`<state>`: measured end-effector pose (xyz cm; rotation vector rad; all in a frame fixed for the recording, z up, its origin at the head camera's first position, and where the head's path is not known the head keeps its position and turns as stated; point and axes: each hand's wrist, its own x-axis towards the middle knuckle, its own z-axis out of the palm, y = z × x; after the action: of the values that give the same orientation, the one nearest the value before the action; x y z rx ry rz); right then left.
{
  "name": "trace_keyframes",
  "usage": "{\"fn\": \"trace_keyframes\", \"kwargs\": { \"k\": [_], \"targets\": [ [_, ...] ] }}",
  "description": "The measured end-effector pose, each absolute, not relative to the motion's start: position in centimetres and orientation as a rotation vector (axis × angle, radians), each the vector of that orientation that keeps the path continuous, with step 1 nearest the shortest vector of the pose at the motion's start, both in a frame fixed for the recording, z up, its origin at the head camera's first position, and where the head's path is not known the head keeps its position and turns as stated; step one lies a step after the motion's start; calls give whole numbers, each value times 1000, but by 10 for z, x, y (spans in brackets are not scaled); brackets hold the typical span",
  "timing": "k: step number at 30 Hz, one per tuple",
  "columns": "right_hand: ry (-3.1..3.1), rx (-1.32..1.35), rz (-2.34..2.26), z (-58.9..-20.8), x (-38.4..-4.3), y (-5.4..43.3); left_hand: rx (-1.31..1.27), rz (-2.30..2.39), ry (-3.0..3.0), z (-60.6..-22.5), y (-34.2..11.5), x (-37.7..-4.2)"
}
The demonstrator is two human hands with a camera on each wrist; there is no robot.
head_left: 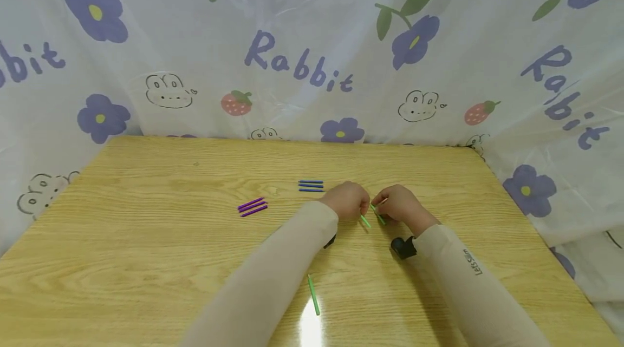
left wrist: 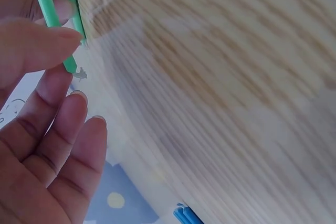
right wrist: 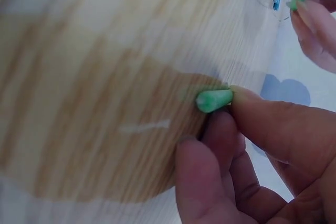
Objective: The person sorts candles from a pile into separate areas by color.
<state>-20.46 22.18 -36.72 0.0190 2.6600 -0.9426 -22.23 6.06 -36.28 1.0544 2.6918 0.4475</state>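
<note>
In the head view, my left hand [head_left: 347, 201] pinches a slim green crayon [head_left: 365, 221] between thumb and index finger. The left wrist view shows this crayon [left wrist: 46, 1] tilted, the other fingers spread below it. Just to the right, my right hand [head_left: 401, 209] pinches a second green crayon [head_left: 381, 219] close over the table. Thumb and fingers grip that crayon [right wrist: 216, 99] with one blunt end toward the camera in the right wrist view. A third green crayon [head_left: 313, 295] lies nearer the front, beside my left forearm.
Several crayons lie in rows on the wooden table [head_left: 146, 260]: three blue crayons [head_left: 311, 185] left of my left hand and three purple crayons [head_left: 253, 207] farther left. A patterned curtain [head_left: 302, 6] stands behind the table and along its sides.
</note>
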Motion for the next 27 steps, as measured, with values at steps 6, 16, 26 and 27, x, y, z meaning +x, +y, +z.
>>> {"fn": "trace_keyframes", "kwargs": {
  "k": [6, 16, 26, 27],
  "targets": [
    [2688, -5, -907, -366, -205, 221, 1005, 473, 2679, -363, 64, -223],
    [2695, 4, -893, -367, -205, 221, 937, 471, 2669, -366, 69, -227],
    [2700, 23, -879, -370, -206, 222, 960, 556, 2590, -375, 74, -236],
    [2701, 22, -878, -370, -207, 223, 972, 563, 2580, -375, 74, -237]
  ]
}}
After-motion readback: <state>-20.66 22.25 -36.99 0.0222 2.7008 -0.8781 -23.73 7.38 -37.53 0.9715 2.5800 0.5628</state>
